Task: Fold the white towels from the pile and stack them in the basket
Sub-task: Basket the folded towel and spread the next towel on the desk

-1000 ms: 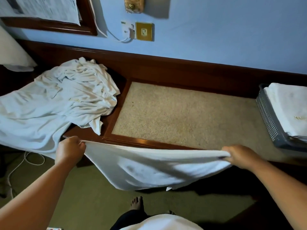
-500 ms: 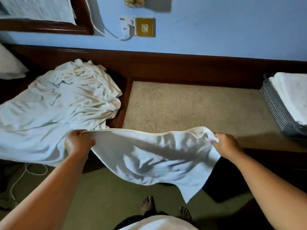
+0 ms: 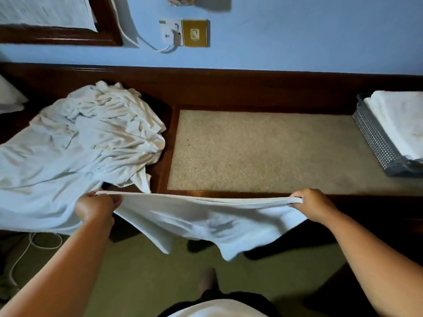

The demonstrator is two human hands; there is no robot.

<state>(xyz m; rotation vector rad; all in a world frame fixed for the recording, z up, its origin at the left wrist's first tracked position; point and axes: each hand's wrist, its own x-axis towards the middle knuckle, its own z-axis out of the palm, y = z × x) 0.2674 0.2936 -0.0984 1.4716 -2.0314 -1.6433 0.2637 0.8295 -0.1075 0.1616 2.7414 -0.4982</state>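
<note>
Presently held: one white towel [image 3: 206, 220], stretched by its top edge between both hands, just in front of the front edge of the ledge [image 3: 229, 193], the rest hanging toward the floor.
Why held so: pulled taut along the top, I'd judge, to square it before it is laid on the carpeted panel [image 3: 263, 152] for folding. The top edge looks doubled, though I cannot be sure.
Pile [image 3: 87, 138]: one heap of crumpled white towels at the ledge's left end, spilling over its front edge. How many it holds cannot be told.
Left hand [image 3: 96, 208]: fingers clenched round the towel's left corner, just beside the overhanging heap.
Right hand [image 3: 313, 204]: fingers curled round the right corner, fingertips hidden.
Basket [image 3: 375, 143]: one, grey and perforated, at the ledge's right end, partly out of view. It is probably set there to leave the middle for folding.
Folded stack [image 3: 398, 122]: white towels rising above the basket's rim, the layers too faint to count.
Hands counted: two, both gripping.
</note>
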